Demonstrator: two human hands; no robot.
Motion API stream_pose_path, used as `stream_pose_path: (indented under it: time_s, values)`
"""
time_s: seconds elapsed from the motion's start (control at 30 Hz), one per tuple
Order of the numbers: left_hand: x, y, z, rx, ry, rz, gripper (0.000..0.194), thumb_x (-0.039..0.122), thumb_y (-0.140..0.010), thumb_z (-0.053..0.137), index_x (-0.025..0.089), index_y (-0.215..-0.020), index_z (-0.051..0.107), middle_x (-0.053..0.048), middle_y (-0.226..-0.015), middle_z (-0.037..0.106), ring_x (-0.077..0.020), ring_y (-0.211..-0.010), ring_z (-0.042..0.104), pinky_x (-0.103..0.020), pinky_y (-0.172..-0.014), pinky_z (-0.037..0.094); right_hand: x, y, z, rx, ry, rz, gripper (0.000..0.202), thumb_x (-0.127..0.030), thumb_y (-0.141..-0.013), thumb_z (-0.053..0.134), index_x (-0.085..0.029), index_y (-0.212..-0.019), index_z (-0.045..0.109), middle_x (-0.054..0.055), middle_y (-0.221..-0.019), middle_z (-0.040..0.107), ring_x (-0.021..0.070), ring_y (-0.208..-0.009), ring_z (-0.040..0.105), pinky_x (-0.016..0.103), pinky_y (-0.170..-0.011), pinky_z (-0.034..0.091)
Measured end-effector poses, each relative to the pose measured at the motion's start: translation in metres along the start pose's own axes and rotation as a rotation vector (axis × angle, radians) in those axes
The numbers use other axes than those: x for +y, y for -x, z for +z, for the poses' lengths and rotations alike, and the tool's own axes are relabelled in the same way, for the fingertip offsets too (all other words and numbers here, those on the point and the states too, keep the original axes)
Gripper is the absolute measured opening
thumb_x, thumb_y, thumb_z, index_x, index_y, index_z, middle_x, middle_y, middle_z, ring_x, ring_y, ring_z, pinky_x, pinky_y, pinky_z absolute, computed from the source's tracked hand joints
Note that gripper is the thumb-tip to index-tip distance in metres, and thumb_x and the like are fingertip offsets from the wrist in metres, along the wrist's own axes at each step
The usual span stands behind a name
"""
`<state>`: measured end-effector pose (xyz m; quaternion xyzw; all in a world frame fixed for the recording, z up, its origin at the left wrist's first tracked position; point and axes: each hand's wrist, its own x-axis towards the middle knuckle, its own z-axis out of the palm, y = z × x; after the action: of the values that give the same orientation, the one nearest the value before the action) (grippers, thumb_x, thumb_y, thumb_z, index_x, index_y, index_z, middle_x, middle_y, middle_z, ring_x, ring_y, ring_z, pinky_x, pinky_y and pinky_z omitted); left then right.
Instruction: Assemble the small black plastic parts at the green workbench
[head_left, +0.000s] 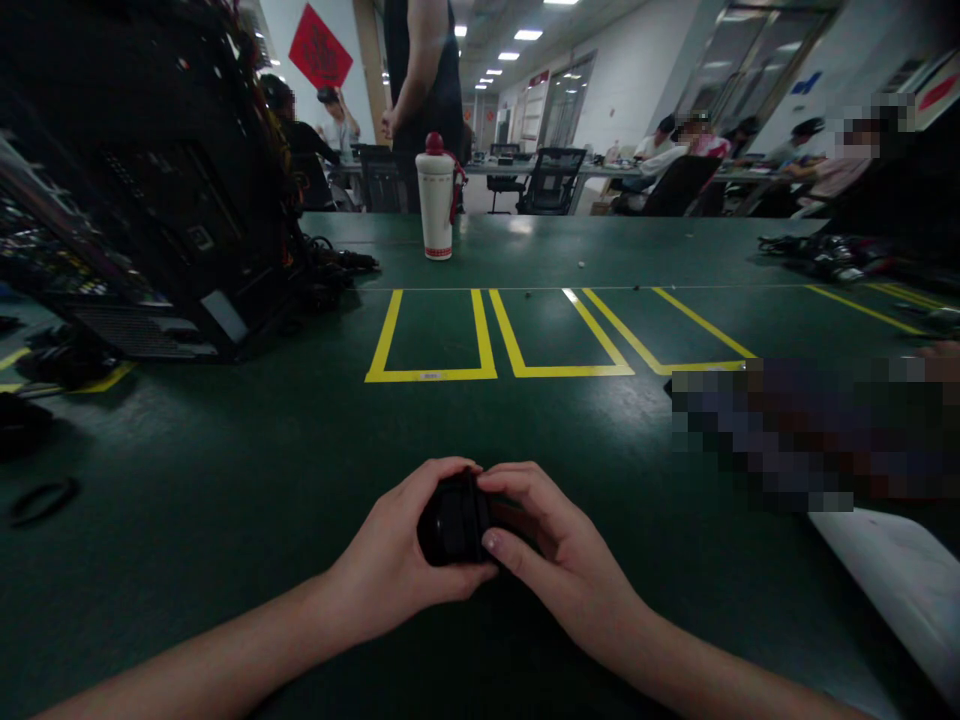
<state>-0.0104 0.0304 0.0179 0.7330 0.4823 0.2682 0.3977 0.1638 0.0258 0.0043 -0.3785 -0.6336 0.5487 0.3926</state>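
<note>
A small, dark, blocky object [452, 522] is between my two hands, low in the middle of the view. My left hand [397, 545] wraps round its left side, thumb below and fingers above. My right hand [559, 545] grips its right edge, with the thumb at the lower edge and the fingertips at the top. What the object is cannot be made out. Below it lies the dark green table top [247, 450].
Yellow tape outlines [431, 376] mark the table ahead. A white bottle with a red lid [437, 205] stands beyond them. At the left are a large black computer case [172, 200], cables and a black loop [45, 500]. A white object [892, 560] lies right. People are behind.
</note>
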Motion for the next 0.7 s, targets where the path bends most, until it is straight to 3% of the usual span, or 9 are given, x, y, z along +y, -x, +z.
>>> stream_pose_path:
  time_s: [0.1,0.53,0.7]
  values:
    - [-0.0004,0.0002,0.0004,0.008,-0.012,-0.003,0.055,0.026,-0.063,0.067,0.024,-0.112,0.041,-0.004,-0.111,0.055,-0.0205,-0.100,0.054,-0.034,-0.086,0.046,-0.0018,0.0004,0.0001,-0.012,0.010,0.020,0.035,-0.011,-0.078,0.051,-0.024,-0.111,0.050,0.005,-0.112,0.044,0.0157,-0.106,0.049,0.033,-0.094,0.043]
    - [-0.0006,0.0010,-0.0001,-0.007,0.019,0.012,0.055,0.026,-0.064,0.068,0.024,-0.111,0.041,-0.004,-0.114,0.053,-0.0205,-0.104,0.053,-0.035,-0.089,0.044,-0.0002,0.0007,0.0004,0.009,0.016,0.010,0.026,-0.012,-0.077,0.054,-0.023,-0.101,0.054,0.004,-0.109,0.049,0.0165,-0.105,0.050,0.033,-0.092,0.045]
    - [-0.0004,0.0008,-0.0007,-0.006,0.003,-0.007,0.055,0.026,-0.064,0.067,0.024,-0.112,0.040,-0.003,-0.110,0.054,-0.0195,-0.100,0.054,-0.033,-0.086,0.046,-0.0033,0.0006,-0.0007,-0.011,0.030,0.035,0.038,-0.012,-0.078,0.052,-0.025,-0.114,0.048,0.004,-0.113,0.046,0.0162,-0.107,0.049,0.034,-0.095,0.043]
